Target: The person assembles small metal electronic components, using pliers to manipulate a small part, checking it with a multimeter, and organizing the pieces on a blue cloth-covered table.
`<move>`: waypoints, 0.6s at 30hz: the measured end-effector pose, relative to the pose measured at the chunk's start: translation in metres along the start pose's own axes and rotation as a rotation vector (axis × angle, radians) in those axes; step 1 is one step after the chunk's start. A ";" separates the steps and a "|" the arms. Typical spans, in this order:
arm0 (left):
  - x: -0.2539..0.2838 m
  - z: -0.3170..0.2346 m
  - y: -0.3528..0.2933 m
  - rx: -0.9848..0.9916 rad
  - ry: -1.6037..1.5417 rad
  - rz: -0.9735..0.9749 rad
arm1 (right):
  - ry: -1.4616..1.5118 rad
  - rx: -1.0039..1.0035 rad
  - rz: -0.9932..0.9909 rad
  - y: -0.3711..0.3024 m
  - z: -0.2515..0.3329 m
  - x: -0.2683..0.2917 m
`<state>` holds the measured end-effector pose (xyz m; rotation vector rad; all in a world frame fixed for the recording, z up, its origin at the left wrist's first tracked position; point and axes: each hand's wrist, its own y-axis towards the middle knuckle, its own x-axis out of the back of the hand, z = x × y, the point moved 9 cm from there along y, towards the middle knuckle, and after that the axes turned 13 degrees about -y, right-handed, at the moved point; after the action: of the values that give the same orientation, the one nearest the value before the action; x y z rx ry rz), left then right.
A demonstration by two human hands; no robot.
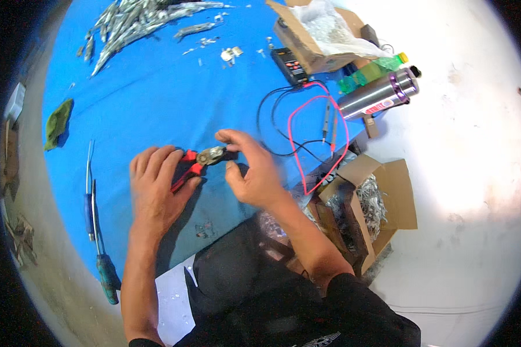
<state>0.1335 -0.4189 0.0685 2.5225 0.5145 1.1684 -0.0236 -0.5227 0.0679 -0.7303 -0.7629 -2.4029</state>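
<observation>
My left hand point(159, 185) is wrapped round the red handles of a pair of pliers point(209, 155), whose metal jaws point right. Across from it, my right hand point(255, 170) curls its thumb and forefinger about a small dark piece point(230, 155) at the jaw tips. What that piece is cannot be made out, and the other right fingers are partly hidden. Beneath both hands spreads a blue cloth point(173, 110). Small dark crumbs point(204, 229) lie on it, close to my body.
Two screwdrivers point(105, 277) and a green cloth point(58, 124) lie at left. A pile of slim silvery pieces point(127, 26) sits far left. At right are a multimeter point(289, 65) with looped leads, a steel flask point(376, 95), a green bottle point(370, 74) and open cardboard boxes point(399, 194).
</observation>
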 end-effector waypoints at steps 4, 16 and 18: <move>0.003 -0.004 0.002 -0.011 0.016 0.009 | 0.036 -0.046 -0.100 0.000 -0.007 0.019; 0.025 -0.015 -0.004 -0.179 -0.005 -0.167 | -0.854 -0.696 -0.469 -0.033 -0.142 0.215; 0.030 -0.014 -0.005 -0.193 -0.014 -0.194 | -0.867 -0.846 -0.260 -0.030 -0.168 0.215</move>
<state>0.1400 -0.3991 0.0951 2.2608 0.5973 1.0734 -0.2536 -0.6725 0.0734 -2.2012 -0.0497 -2.5694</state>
